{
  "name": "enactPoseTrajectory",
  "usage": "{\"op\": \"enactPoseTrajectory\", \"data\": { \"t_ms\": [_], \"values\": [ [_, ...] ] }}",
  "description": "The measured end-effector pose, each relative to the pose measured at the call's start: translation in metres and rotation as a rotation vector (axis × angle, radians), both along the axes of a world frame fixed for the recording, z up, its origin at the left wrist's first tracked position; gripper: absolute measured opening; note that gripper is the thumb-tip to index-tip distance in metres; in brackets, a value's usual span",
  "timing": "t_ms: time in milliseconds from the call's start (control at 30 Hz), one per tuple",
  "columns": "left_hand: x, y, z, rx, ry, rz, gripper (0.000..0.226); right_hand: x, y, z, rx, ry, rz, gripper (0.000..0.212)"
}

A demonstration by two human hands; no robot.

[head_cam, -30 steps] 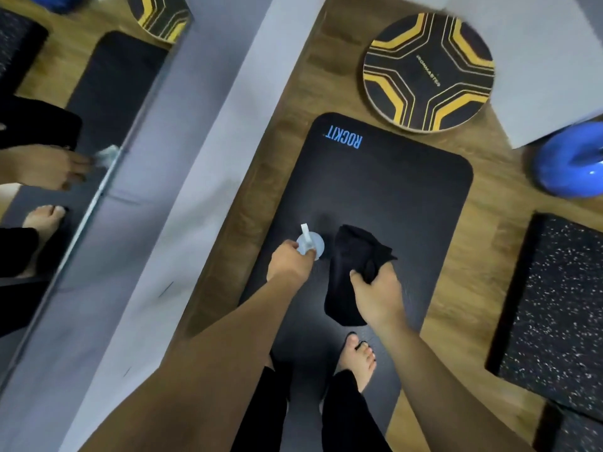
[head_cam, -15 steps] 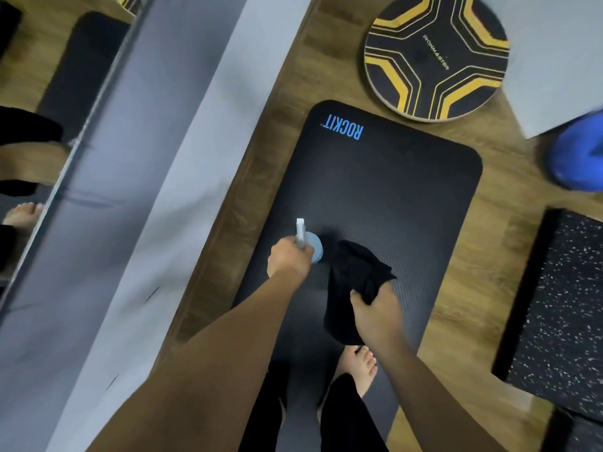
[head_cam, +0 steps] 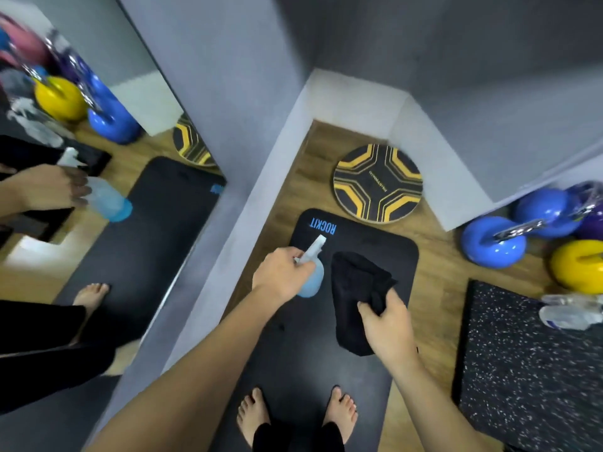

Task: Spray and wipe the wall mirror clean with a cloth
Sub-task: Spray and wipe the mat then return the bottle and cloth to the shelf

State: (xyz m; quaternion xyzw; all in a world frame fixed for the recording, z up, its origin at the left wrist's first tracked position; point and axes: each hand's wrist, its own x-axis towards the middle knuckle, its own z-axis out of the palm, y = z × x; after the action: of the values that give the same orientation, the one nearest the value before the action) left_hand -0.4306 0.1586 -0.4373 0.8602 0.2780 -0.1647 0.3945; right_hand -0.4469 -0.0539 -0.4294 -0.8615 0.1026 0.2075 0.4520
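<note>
The wall mirror (head_cam: 137, 230) fills the left side of the head view and reflects my arm, the bottle and the floor. My left hand (head_cam: 282, 277) grips a pale blue spray bottle (head_cam: 311, 278) with a white trigger head, held out in front of me, to the right of the mirror. My right hand (head_cam: 386, 324) holds a black cloth (head_cam: 355, 295) that hangs bunched beside the bottle. My bare feet stand on a black mat (head_cam: 368, 243) marked ROCKIT.
A round black-and-yellow balance board (head_cam: 378, 183) lies on the wood floor past the mat. Blue kettlebells (head_cam: 496, 243) and a yellow one (head_cam: 577, 265) sit at the right, near a speckled black floor tile (head_cam: 528, 360) and a clear plastic bottle (head_cam: 567, 313). Grey walls close the corner.
My view has tilted upward, bringing more of the mirror, the walls and the kettlebells into sight. Both hands have risen a little, still holding bottle and cloth.
</note>
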Motion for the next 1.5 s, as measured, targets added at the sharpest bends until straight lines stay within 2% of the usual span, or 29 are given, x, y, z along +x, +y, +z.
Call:
{"op": "enactPoseTrajectory", "data": {
  "t_ms": [133, 333, 400, 467, 533, 600, 667, 733, 900, 1000, 1200, 1400, 1500],
  "values": [
    [0.014, 0.002, 0.123, -0.095, -0.157, -0.065, 0.036, 0.018, -0.007, 0.100, -0.025, -0.094, 0.074, 0.025],
    [0.021, -0.004, 0.302, -0.206, -0.417, -0.141, 0.023, 0.047, -0.028, 0.257, -0.107, -0.362, 0.238, 0.020],
    [0.017, -0.008, 0.350, -0.233, -0.523, -0.164, 0.032, 0.051, -0.033, 0.306, -0.182, -0.436, 0.325, 0.011],
    [0.017, -0.011, 0.387, -0.256, -0.656, -0.146, 0.047, 0.054, -0.034, 0.345, -0.261, -0.520, 0.389, 0.025],
    [0.016, -0.016, 0.421, -0.278, -0.746, -0.090, 0.034, 0.049, -0.034, 0.384, -0.319, -0.585, 0.424, 0.031],
    [0.015, -0.023, 0.448, -0.281, -0.787, -0.068, 0.025, 0.045, -0.033, 0.411, -0.337, -0.631, 0.453, 0.021],
    [0.015, -0.030, 0.464, -0.266, -0.827, -0.070, 0.037, 0.041, -0.029, 0.428, -0.320, -0.650, 0.472, 0.010],
    [0.015, -0.037, 0.475, -0.277, -0.851, -0.055, 0.040, 0.035, -0.028, 0.440, -0.293, -0.665, 0.465, 0.009],
    [0.014, -0.052, 0.495, -0.281, -0.884, 0.020, 0.039, 0.028, -0.021, 0.450, -0.315, -0.741, 0.439, 0.039],
    [0.012, -0.058, 0.503, -0.243, -0.913, 0.063, 0.053, 0.030, -0.018, 0.452, -0.319, -0.774, 0.437, 0.053],
    [0.011, -0.063, 0.510, -0.196, -0.951, 0.119, 0.050, 0.036, -0.017, 0.460, -0.301, -0.781, 0.420, 0.044],
    [0.019, -0.072, 0.502, -0.039, -0.954, 0.156, 0.048, 0.043, -0.003, 0.466, -0.346, -0.790, 0.419, 0.058],
    [0.026, -0.073, 0.496, -0.033, -0.932, 0.129, 0.036, 0.054, -0.001, 0.469, -0.188, -0.741, 0.356, 0.033]
  ]
}}
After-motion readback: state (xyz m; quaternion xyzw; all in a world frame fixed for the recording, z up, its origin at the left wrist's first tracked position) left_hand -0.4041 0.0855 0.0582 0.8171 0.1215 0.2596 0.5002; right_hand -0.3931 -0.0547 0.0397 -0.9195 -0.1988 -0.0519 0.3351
